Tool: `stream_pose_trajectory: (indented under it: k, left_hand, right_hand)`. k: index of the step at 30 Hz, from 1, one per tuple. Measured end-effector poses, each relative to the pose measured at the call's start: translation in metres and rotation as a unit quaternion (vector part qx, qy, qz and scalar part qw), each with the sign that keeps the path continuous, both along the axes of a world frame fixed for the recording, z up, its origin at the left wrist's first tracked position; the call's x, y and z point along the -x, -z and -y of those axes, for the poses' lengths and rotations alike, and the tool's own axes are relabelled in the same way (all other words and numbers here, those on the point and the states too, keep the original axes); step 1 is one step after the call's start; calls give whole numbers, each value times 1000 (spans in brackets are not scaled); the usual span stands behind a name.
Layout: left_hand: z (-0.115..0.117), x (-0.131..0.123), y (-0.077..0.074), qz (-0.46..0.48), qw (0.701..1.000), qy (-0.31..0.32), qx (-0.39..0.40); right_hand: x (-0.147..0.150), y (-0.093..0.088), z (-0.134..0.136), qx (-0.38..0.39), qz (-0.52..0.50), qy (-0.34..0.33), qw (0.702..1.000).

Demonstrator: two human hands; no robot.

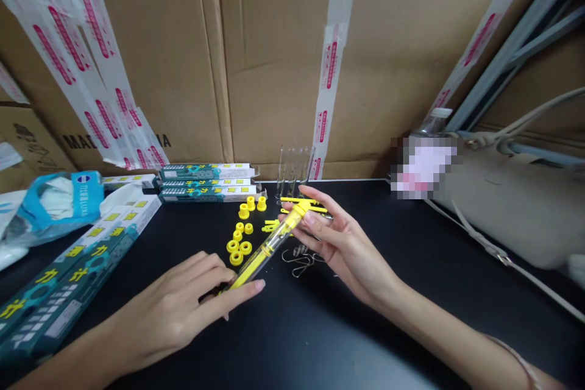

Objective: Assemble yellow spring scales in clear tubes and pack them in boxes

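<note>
A clear tube with a yellow rod inside runs slantwise between my two hands over a black table. My left hand pinches its lower end, fingers closed round it. My right hand grips the upper yellow end between thumb and fingers. Just behind lie several small yellow rings and caps and thin yellow sticks. Bent wire springs lie under my right hand.
Green and white long boxes are stacked at the back, more boxes at the left. Empty clear tubes lean on the taped cardboard wall. A blue bag lies far left, a beige bag at the right.
</note>
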State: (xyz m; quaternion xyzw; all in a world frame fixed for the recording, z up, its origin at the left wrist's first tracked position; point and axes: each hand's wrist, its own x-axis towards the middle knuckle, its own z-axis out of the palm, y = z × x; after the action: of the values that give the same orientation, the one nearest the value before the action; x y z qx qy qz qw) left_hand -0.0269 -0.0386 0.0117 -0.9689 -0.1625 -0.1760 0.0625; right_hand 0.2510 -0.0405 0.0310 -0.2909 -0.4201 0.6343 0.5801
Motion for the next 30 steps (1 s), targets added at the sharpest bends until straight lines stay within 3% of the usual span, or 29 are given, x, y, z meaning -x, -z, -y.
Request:
stream_pose_trajectory:
  k: [10, 19, 30]
  left_hand:
    - [2, 2, 3, 7, 1000, -8, 1]
    - [2, -2, 2, 20, 999, -14, 23]
    - [2, 0, 5, 7, 1000, 1, 23]
  right_hand:
    - [1, 1, 2, -31, 44, 46, 997]
    - [-3, 5, -7, 46, 17, 1, 999]
    - [-1, 9, -9, 28, 37, 2, 999]
